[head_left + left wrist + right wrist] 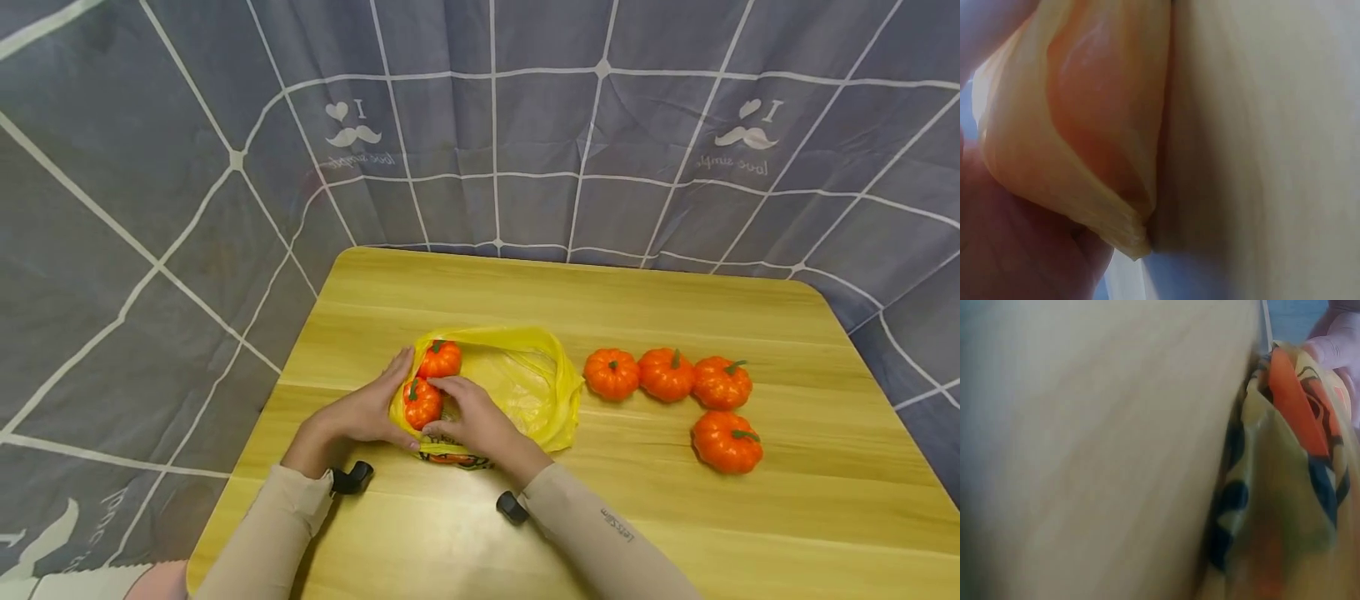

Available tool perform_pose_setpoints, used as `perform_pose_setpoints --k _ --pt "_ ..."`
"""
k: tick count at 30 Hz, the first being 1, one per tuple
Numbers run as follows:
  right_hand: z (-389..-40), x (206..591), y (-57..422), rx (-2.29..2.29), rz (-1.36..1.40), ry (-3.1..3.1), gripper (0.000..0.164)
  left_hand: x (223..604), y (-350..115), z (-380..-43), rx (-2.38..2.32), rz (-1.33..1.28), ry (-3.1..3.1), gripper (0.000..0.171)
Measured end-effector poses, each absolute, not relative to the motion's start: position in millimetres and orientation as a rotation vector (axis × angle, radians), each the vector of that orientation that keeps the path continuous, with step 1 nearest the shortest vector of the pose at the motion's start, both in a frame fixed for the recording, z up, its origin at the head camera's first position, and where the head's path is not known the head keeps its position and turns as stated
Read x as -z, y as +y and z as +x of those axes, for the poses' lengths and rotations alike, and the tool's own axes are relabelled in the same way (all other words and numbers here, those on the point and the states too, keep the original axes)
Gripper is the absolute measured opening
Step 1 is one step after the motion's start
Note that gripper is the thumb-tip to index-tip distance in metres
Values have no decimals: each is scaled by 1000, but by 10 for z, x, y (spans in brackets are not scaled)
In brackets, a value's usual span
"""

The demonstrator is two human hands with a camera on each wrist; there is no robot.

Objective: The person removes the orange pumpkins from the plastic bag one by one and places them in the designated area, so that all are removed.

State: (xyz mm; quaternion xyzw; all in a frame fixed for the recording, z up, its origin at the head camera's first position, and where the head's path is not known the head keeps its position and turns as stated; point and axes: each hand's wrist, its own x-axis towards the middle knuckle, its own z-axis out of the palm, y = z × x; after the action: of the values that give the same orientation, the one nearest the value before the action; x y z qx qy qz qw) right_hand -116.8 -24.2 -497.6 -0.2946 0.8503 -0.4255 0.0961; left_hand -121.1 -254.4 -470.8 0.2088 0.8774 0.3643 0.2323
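Note:
A yellow plastic bag [525,375] lies on the table with its mouth wide. Two small orange pumpkins are inside at its left end: a rear pumpkin [440,359] and a front pumpkin [422,406]. My left hand [371,408] holds the bag's left side, fingers toward the back and thumb at the front rim. Seen from the left wrist, the thin bag [1079,144] bulges against the palm. My right hand [476,421] reaches over the front rim and pinches the front pumpkin between fingers and thumb. In the right wrist view the bag's printed side [1297,444] shows; the right fingers are hidden.
To the right of the bag, three pumpkins stand in a row: the left one [612,374], the middle one [666,374] and the right one [722,382]. Another pumpkin [727,442] sits in front. Behind the wooden table [600,533] hangs a grey checked curtain [540,125].

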Motion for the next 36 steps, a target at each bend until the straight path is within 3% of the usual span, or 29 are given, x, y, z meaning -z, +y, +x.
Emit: perform_pose_setpoints --k 6,9,18,36 --pt "-1177 4982 -232 1420 -847 2474 67 4695 -2494 -1255 -973 602 2424 145" --pt "-1162 4992 -243 1465 -820 2409 72 4690 -2492 -1248 -968 589 2418 146" --pt "-1125 4910 -178 1297 -826 2490 71 4719 -2515 -1223 -968 593 2412 146" --pt "-890 4671 710 1460 -499 2474 74 4681 -2585 -1227 -953 575 2425 145"
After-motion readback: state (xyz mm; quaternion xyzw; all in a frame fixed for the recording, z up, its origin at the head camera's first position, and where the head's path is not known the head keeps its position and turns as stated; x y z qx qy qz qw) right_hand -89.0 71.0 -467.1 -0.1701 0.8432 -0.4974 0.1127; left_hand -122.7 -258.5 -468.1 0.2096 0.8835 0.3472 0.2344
